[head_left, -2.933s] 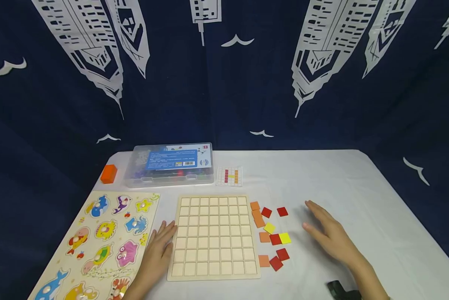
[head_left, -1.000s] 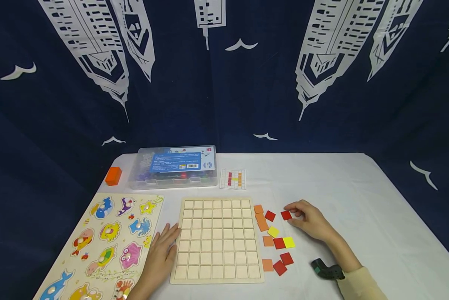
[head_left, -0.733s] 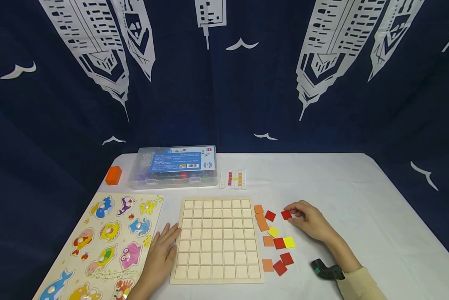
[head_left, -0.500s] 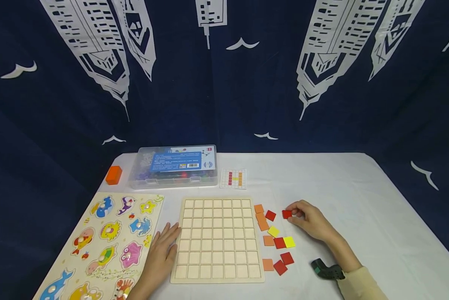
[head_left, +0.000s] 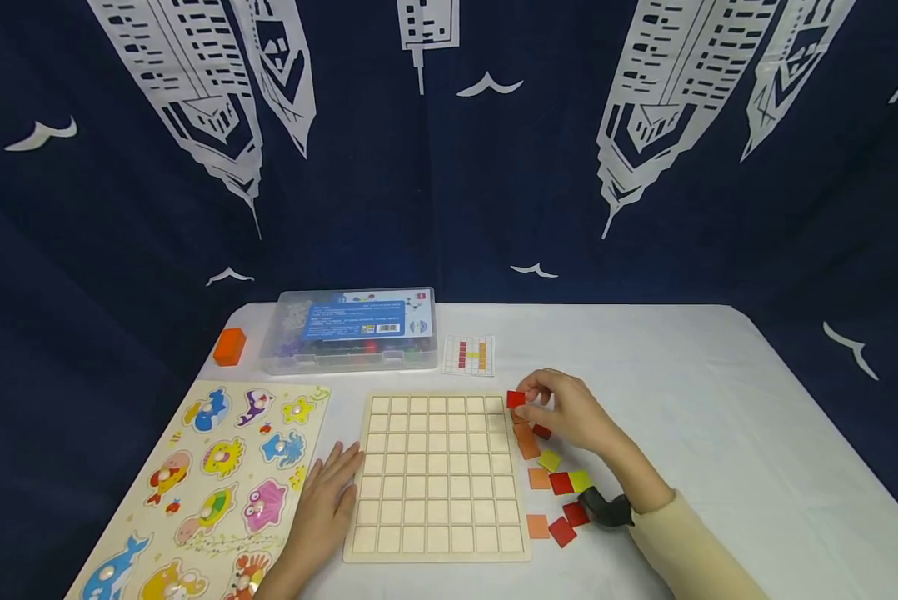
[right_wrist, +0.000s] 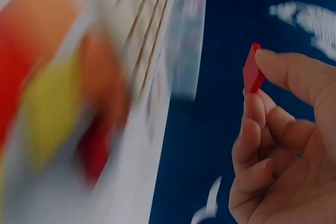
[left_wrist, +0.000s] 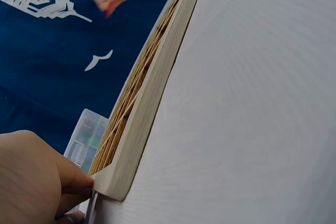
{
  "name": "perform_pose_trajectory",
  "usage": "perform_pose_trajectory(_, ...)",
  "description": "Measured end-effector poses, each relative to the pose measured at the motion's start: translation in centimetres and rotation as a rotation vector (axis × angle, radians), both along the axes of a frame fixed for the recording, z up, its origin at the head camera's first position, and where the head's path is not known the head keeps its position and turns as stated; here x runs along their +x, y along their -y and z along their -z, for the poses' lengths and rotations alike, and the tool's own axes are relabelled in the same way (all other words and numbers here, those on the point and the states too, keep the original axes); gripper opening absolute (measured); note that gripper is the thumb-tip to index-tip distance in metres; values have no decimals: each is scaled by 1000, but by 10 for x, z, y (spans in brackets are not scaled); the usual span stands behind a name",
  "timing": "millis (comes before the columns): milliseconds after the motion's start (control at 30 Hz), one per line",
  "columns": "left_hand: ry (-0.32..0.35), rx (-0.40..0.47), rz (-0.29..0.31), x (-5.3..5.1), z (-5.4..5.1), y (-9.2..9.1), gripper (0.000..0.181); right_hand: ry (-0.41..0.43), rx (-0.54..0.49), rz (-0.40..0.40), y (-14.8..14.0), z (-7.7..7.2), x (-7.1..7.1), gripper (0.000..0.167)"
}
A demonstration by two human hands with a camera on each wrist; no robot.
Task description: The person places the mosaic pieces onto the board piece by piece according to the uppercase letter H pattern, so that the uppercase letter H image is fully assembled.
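A red square tile (right_wrist: 253, 69) is pinched between thumb and finger of my right hand (head_left: 569, 408), raised off the table near the upper right corner of the wooden grid board (head_left: 437, 558). My left hand (head_left: 321, 504) lies with fairly straight fingers along the board's left edge, fingertips touching it; the left wrist view shows them at the board's corner. Loose tiles lie right of the board: orange tiles (head_left: 538, 527), red tiles (head_left: 563, 532) and yellow tiles (head_left: 550, 460). My right hand and the wrist camera partly cover some of them.
A printed pattern card (head_left: 468, 356) lies behind the board, beside a clear plastic case (head_left: 351, 329). An orange block (head_left: 228, 347) stands at the far left. A sea-animal peg puzzle (head_left: 217, 492) lies left of the board, under my left forearm.
My right hand came in from the right, took hold of the red tile, lifted it and carried it left to the board's upper right corner. My left hand stays at the board's edge.
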State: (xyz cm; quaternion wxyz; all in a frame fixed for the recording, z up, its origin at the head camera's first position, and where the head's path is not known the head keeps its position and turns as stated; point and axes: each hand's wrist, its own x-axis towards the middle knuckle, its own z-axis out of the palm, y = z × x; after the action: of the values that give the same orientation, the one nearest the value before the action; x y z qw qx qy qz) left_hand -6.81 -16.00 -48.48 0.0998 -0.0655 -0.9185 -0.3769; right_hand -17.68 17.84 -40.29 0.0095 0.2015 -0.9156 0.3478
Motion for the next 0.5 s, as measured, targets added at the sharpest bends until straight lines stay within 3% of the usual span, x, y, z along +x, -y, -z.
perform_pose_trajectory(133, 10, 1, -5, -1, 0, 1, 44, -4, 6, -63, 47, -7, -7, 19)
perform_pose_trajectory(267, 20, 5, -9, -1, -1, 2, 44, 43, 55, -90, 87, -3, -12, 19)
perform_pose_trajectory(500, 24, 5, -9, -1, -2, 0, 44, 84, 172, -123, 122, 13, -17, 18)
